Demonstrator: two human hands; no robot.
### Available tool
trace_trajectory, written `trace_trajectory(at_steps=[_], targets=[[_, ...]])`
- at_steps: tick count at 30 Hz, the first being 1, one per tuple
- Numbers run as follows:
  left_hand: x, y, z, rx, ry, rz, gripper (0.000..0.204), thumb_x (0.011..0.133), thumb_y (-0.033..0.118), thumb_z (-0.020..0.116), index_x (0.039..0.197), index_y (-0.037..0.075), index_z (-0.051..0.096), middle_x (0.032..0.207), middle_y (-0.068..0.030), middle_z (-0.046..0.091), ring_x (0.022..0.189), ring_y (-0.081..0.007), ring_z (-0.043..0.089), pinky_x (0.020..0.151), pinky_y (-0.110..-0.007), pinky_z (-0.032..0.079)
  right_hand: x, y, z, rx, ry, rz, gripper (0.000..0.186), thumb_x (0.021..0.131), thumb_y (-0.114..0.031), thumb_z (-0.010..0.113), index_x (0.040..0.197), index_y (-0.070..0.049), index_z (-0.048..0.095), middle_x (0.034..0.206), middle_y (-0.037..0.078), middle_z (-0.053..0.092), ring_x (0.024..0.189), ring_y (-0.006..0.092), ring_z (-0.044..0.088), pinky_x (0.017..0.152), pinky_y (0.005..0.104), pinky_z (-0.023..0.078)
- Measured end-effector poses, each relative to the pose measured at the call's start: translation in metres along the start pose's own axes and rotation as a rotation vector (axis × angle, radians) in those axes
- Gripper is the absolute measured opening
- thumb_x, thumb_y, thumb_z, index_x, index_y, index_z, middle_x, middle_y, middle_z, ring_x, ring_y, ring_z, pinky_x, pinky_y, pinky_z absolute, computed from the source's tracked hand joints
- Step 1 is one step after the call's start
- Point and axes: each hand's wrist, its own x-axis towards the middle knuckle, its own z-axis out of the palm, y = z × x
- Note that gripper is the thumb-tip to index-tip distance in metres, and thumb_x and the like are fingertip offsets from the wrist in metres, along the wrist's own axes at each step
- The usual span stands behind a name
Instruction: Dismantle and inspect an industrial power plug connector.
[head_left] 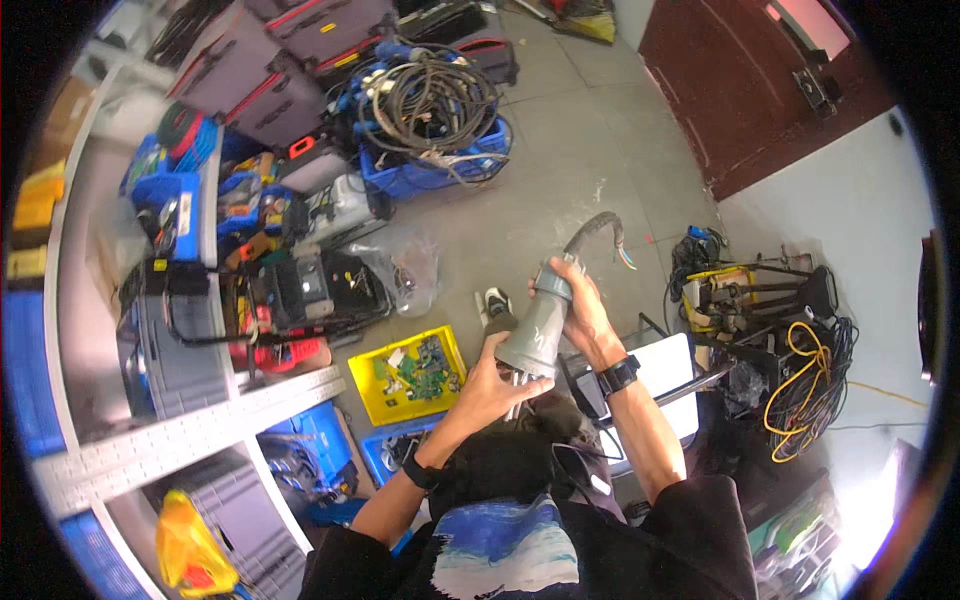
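Above my lap I hold a large grey industrial plug [532, 332], tilted, its wide end toward me. My left hand [487, 390] is closed around the wide end, where metal pins [516, 402] stick out beside the fingers. Around the narrow far end wraps my right hand [590, 318], partly covering the grey collar [552, 280]. Out of that end a short dark cable [592, 226] bends to the right. Its cut tip shows thin coloured wires [626, 259].
A yellow bin [376, 398] of green circuit boards sits left of my hands. Farther off, a blue crate [400, 181] overflows with coiled cables. White shelving [130, 432] runs along the left. A white panel [672, 364] and cable-laden stands [760, 315] are on the right.
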Motion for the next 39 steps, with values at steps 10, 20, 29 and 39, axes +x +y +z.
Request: trace_trajectory(at_steps=[10,20,29,39], targets=[[0.135,0.051,-0.08,-0.003,-0.257,-0.001,0.111,0.067,0.045,0.098,0.148,-0.001,0.037,0.133,-0.02,0.058,0.122,-0.0264,0.058,0.104,-0.039,0.048,0.074,-0.055,0.055,-0.068,0.186,-0.26,0.029,0.096,-0.024,0.073,0.11,-0.003,0.059,0.1,0.012,0.071,0.091,0.0236,0.073,0.082,0.0382,0.061],[0.214,0.122,-0.085,-0.179,-0.45,0.102,0.11,0.075,0.018,0.094,0.157,0.003,0.023,0.145,-0.0223,0.047,0.12,-0.0261,0.061,0.103,-0.038,0.05,0.107,-0.144,0.083,-0.129,0.246,-0.406,0.032,0.097,-0.029,0.072,0.109,0.0,0.064,0.097,0.014,0.072,0.086,0.0231,0.071,0.079,0.0375,0.059],[0.293,0.098,-0.058,-0.232,-0.428,-0.263,0.106,0.087,0.003,0.077,0.161,0.007,0.002,0.127,-0.0291,0.06,0.094,-0.0329,0.074,0.072,-0.041,0.067,0.209,-0.176,0.028,-0.09,0.283,-0.124,0.037,0.097,-0.031,0.072,0.115,-0.002,0.059,0.098,0.015,0.069,0.084,0.0254,0.07,0.077,0.0392,0.06],[0.371,0.089,-0.01,-0.5,-0.144,-0.529,0.078,0.089,-0.003,0.065,0.146,0.003,0.011,0.094,-0.0173,0.063,0.069,-0.0276,0.072,0.064,-0.046,0.066,0.336,-0.179,-0.049,0.206,0.156,0.328,0.042,0.097,-0.033,0.073,0.118,-0.005,0.05,0.103,0.015,0.063,0.088,0.0261,0.069,0.08,0.0395,0.061]])
